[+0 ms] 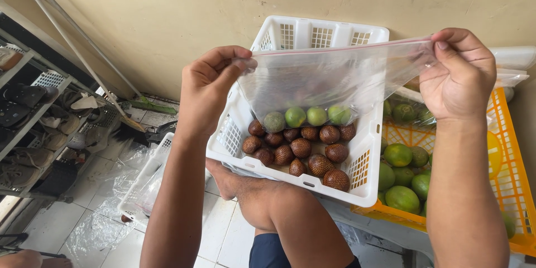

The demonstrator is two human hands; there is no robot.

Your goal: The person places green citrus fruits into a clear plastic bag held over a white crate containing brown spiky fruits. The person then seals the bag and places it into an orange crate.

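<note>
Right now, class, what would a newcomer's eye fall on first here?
A clear plastic zip bag stretched at centre between the left hand and right hand. Below it, a white plastic basket holds scaly brown fruits; at right, an orange crate holds round green citrus fruits.

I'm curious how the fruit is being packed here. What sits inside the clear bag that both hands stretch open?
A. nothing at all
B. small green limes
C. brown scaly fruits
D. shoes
B: four small green limes rest at the bottom of the clear bag, which the left hand and right hand hold by its top corners.
</note>
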